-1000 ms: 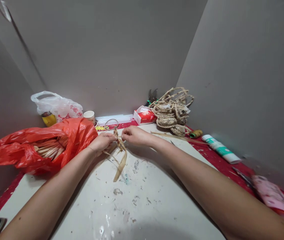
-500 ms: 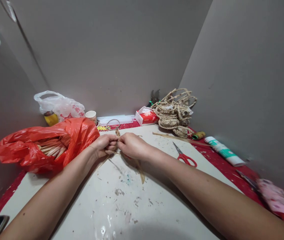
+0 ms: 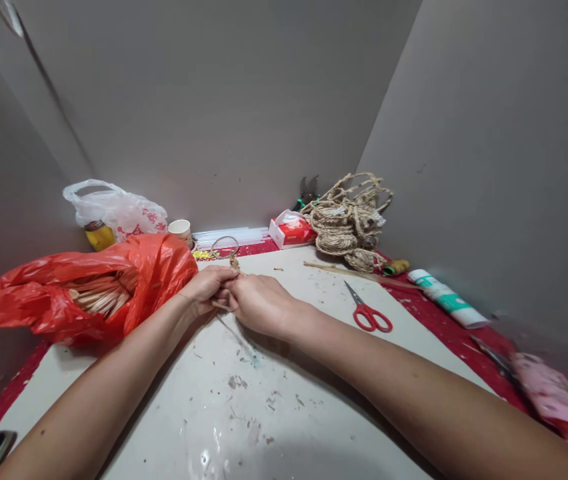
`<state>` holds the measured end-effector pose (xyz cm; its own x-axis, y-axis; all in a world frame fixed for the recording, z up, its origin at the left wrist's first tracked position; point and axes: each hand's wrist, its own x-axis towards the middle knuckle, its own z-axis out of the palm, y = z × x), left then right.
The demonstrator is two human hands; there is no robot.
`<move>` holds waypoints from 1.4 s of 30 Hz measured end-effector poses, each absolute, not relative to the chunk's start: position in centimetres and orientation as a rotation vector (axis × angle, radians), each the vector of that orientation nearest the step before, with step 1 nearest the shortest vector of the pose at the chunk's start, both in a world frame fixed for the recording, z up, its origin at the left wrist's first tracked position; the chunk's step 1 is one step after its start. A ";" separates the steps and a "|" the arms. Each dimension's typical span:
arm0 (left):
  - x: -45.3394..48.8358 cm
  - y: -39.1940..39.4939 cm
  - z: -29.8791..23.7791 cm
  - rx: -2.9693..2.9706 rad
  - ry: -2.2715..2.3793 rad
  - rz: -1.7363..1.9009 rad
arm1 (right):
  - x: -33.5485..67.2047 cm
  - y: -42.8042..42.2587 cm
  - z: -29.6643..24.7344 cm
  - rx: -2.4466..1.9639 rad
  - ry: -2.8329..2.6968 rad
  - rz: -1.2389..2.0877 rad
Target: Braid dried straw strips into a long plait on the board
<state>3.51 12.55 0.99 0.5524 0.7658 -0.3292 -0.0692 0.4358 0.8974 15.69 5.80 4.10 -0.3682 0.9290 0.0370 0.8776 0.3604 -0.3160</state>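
Observation:
My left hand and my right hand meet over the white board, both closed on a bunch of dry straw strips. A short braided end sticks up between them toward a thin wire ring lying just beyond. Most of the straw is hidden under my right hand. A thin strand trails from the hands toward me across the board.
A red plastic bag of straw strips lies at the left. Red scissors lie right of my hands. Woven straw coils, a tissue pack, a paper cup, a white bag and a tube line the back and right.
My right hand moved left and closed over the straw against my left hand. The long loose strip that hung toward me is now hidden under the hand. The scissors have come into view.

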 end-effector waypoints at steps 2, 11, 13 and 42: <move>3.1 12.9 1.0 1.011 0.824 0.590 | 16.2 5.5 4.9 -1.411 -2.487 0.561; 1.2 15.0 1.5 0.915 0.694 0.597 | 20.5 9.9 4.6 -1.433 -1.595 1.101; 1.2 14.8 1.6 0.889 0.681 0.581 | 19.7 10.6 2.7 -1.478 -1.588 1.090; 2.0 14.2 0.1 0.959 0.621 0.543 | 27.9 9.5 8.7 -1.032 -1.328 1.394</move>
